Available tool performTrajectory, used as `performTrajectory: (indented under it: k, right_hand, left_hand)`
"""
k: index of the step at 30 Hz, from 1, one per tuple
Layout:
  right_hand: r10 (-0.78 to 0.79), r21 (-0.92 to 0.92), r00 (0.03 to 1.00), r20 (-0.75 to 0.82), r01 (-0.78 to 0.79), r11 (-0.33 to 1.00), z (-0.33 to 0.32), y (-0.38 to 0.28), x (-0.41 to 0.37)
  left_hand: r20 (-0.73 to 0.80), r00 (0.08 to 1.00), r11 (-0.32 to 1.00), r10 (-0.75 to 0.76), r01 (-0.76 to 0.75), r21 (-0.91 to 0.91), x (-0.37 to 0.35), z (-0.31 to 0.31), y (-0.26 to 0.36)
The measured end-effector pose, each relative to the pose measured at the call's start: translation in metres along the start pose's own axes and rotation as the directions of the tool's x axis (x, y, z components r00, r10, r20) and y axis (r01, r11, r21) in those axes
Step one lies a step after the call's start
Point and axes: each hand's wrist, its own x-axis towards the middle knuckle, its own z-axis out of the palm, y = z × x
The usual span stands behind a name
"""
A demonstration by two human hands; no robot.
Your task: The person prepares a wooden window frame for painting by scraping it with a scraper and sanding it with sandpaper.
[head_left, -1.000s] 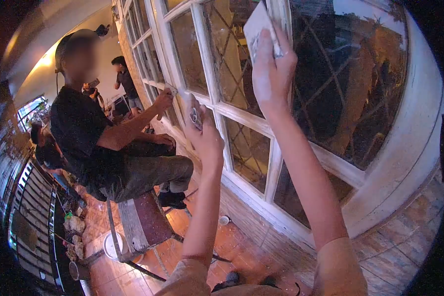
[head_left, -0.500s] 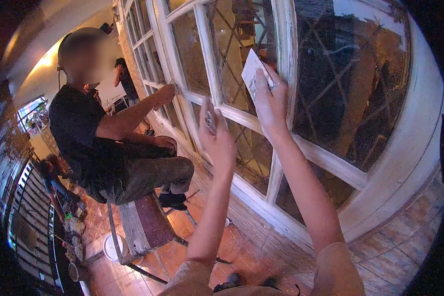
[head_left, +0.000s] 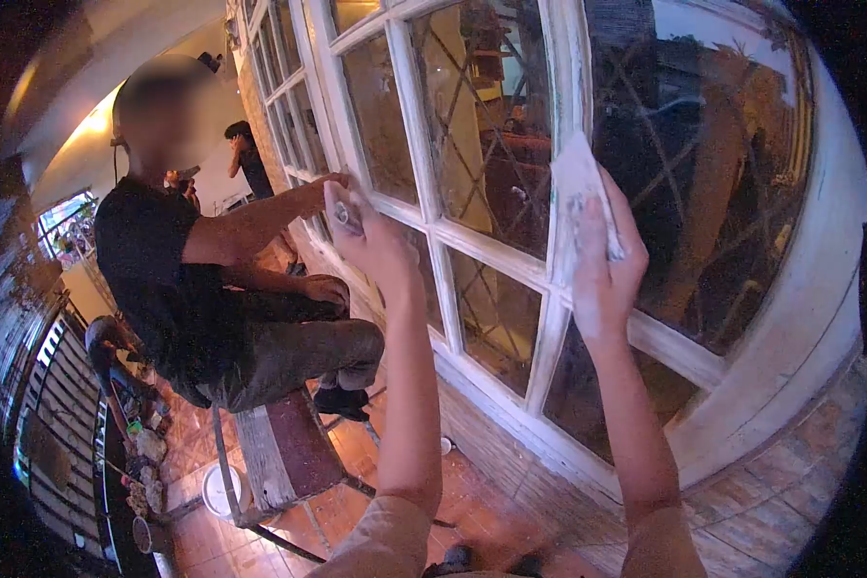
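My right hand is closed around a flat, pointed white plate with grey smears, its thumb pressed along the face. The plate overlaps the vertical post of a white-painted window frame. Further left, my left hand is closed on a small grey piece with a round end; its kind I cannot tell. Whitish residue coats the fingers of both hands. Behind the left hand, a seated co-worker's arm reaches toward the frame.
The co-worker in dark clothes sits on a worn wooden bench with metal legs. A white bucket stands beside it on the tiled floor. Other people are farther back. A dark railing runs along the left.
My right hand has moved right and down with the white plate, onto the post. My left hand has shifted left and slightly up, now overlapping the co-worker's hand in view.
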Motion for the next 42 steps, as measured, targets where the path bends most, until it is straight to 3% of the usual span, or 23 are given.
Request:
performTrajectory:
  k: [2,4,6,8,11,15,16,17,18,19,21,24,28,30,31,32,33,34,36,37,39,40,42]
  right_hand:
    - [0.007,-0.069,1.000,0.026,-0.005,0.998,-0.012,-0.009,-0.006]
    - [0.105,-0.007,0.994,0.027,-0.104,0.995,-0.019,-0.010,-0.012]
    - [0.129,0.015,0.991,0.027,-0.129,0.991,-0.023,-0.009,-0.019]
    - [0.142,-0.021,0.990,0.013,-0.142,0.990,-0.025,-0.003,-0.030]
    - [0.227,-0.031,0.973,0.034,-0.226,0.974,-0.029,0.008,-0.058]
    - [0.398,-0.112,0.912,0.097,-0.388,0.915,-0.055,0.005,-0.097]
    - [0.389,-0.111,0.917,0.093,-0.379,0.919,-0.065,0.006,-0.107]
    - [0.496,-0.062,0.864,0.089,-0.492,0.868,-0.077,0.008,-0.118]
    - [0.598,-0.014,0.797,0.090,-0.599,0.801,-0.090,0.008,-0.129]
    - [0.596,-0.017,0.799,0.082,-0.597,0.802,-0.104,0.008,-0.139]
    - [0.721,0.058,0.693,-0.006,-0.720,0.692,-0.127,0.006,-0.153]
    - [0.717,0.115,0.677,-0.168,-0.709,0.696,-0.157,-0.026,-0.149]
    - [0.600,0.189,0.773,-0.204,-0.571,0.799,-0.197,-0.088,-0.124]
    - [0.547,0.107,0.785,-0.290,-0.542,0.834,-0.217,-0.101,-0.127]
    - [0.390,0.038,0.861,-0.326,-0.400,0.916,-0.213,-0.112,-0.115]
    - [0.227,-0.034,0.912,-0.342,-0.253,0.967,-0.210,-0.122,-0.105]
    - [0.085,-0.326,0.943,-0.321,-0.195,0.925,-0.210,-0.135,-0.096]
    - [0.067,-0.344,0.941,-0.333,-0.187,0.920,-0.212,-0.138,-0.097]
    - [-0.132,-0.730,0.950,-0.282,-0.123,0.672,-0.217,-0.142,-0.102]
    - [-0.141,-0.742,0.947,-0.287,-0.127,0.658,-0.219,-0.143,-0.105]
    - [-0.127,-0.870,0.983,0.133,0.177,0.460,-0.223,-0.139,-0.105]
    - [-0.128,-0.880,0.983,0.129,0.173,0.443,-0.222,-0.138,-0.102]
    - [-0.094,-0.906,0.942,0.323,0.336,0.258,-0.217,-0.131,-0.087]
  left_hand:
    - [-0.042,0.996,0.995,0.084,-0.081,0.054,0.008,0.005,-0.001]
    - [0.068,0.997,0.999,0.040,-0.038,-0.023,0.019,0.021,0.020]
    - [0.168,0.983,0.998,-0.069,0.070,0.001,0.019,0.041,0.083]
    - [0.189,0.924,0.936,0.332,-0.297,-0.190,0.008,0.057,0.113]
    - [0.314,0.877,0.931,0.364,-0.347,-0.109,-0.032,0.056,0.145]
    - [0.446,0.817,0.930,0.366,-0.330,-0.160,-0.080,0.034,0.120]
    - [0.557,0.808,0.981,0.194,-0.178,-0.083,-0.093,0.022,0.112]
    - [0.650,0.759,1.000,0.012,-0.028,0.014,-0.105,0.012,0.105]
    - [0.661,0.746,0.996,-0.085,0.064,0.056,-0.118,0.003,0.098]
    - [0.666,0.723,0.982,-0.185,0.157,0.102,-0.131,-0.006,0.092]
    - [0.684,0.674,0.960,-0.278,0.210,0.184,-0.153,-0.022,0.085]
    - [0.702,0.585,0.913,-0.406,0.297,0.281,-0.183,-0.036,0.083]
    - [0.739,0.533,0.900,-0.413,0.362,0.242,-0.210,-0.020,0.095]
    - [0.779,0.499,0.879,-0.380,0.457,0.137,-0.223,-0.004,0.108]
    - [0.748,0.461,0.815,-0.479,0.551,0.183,-0.225,0.005,0.128]
    - [0.769,0.435,0.805,-0.469,0.568,0.169,-0.227,0.011,0.142]
    - [0.772,0.377,0.742,-0.512,0.647,0.176,-0.229,0.014,0.153]
    - [0.771,0.317,0.673,-0.552,0.716,0.187,-0.231,0.016,0.159]
    - [0.808,0.310,0.697,-0.501,0.699,0.163,-0.237,0.019,0.164]
    - [0.841,0.235,0.665,-0.487,0.724,0.182,-0.237,0.019,0.169]
    - [0.886,0.105,0.574,-0.451,0.795,0.197,-0.239,0.020,0.177]
    - [0.892,0.092,0.563,-0.442,0.803,0.196,-0.242,0.020,0.175]
    - [0.965,0.117,0.606,-0.233,0.794,0.050,-0.252,0.020,0.164]
